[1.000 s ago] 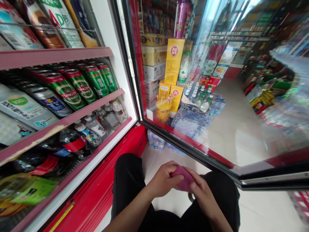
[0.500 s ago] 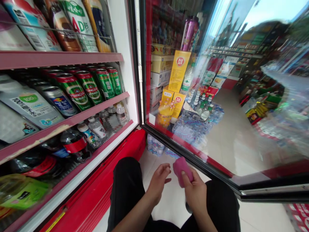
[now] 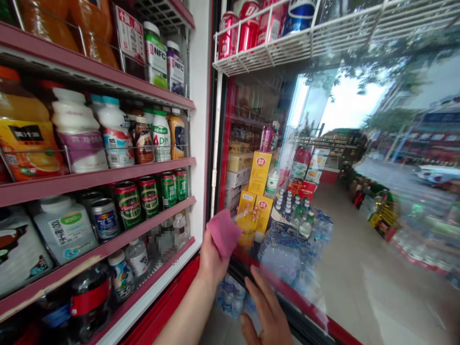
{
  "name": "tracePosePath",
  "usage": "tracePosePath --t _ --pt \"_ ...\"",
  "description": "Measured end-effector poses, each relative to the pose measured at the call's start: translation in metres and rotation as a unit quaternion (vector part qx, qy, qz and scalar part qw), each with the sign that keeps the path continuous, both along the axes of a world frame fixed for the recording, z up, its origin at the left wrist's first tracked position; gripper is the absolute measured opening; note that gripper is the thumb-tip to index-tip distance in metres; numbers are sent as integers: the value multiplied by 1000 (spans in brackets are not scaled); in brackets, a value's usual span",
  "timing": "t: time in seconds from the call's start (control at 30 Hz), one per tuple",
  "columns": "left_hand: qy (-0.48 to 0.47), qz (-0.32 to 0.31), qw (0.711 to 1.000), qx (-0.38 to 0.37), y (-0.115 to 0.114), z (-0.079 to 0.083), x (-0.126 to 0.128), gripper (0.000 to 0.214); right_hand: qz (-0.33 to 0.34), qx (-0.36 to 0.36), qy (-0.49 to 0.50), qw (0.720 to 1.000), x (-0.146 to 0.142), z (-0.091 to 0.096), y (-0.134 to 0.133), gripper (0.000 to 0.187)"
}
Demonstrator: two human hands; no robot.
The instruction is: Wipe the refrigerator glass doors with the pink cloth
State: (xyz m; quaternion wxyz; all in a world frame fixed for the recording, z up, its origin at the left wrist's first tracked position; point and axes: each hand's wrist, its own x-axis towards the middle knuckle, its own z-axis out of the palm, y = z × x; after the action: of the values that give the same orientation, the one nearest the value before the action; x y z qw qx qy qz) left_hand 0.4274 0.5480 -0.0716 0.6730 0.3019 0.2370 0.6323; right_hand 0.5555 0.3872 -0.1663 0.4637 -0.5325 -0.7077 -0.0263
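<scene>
In the head view, the left hand point(image 3: 212, 263) grips a pink cloth point(image 3: 225, 232), which juts up past its fingers before the glass door point(image 3: 345, 249); the right hand point(image 3: 266, 311), below right, has its fingers spread.

The folded pink cloth point(image 3: 224, 233) is looking soft and matt, while the big, flat, clear door pane point(image 3: 362, 230) is looking like smooth glass and is shining with bits of light. The round green-and-red metal cans point(image 3: 129, 206) are gleaming, the fat white plastic bottle with a purple wrapper point(image 3: 82, 146) is looking smooth and a bit glossy, and the tall yellow box point(image 3: 258, 175) is looking like smooth card. The white wire rack point(image 3: 293, 44) is looking like thin, smooth, coated metal, and the long, dull pink shelf strip point(image 3: 143, 231) is showing a rough, chipped, pale patch.
</scene>
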Motion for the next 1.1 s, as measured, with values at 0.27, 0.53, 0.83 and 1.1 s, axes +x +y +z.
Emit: tracePosePath --t 0.27,0.53,0.83,1.1 --pt "211 268 848 405 130 154 13 85 -48 42 22 998 33 134 53 42" --pt "455 311 727 410 192 130 79 90 -39 88 -142 985 41 204 86 43" --pt "462 364 694 415 179 154 103 88 -62 118 -161 978 47 184 75 47" --pt "506 332 574 553 166 137 115 74 -75 211 -219 950 58 252 97 49"
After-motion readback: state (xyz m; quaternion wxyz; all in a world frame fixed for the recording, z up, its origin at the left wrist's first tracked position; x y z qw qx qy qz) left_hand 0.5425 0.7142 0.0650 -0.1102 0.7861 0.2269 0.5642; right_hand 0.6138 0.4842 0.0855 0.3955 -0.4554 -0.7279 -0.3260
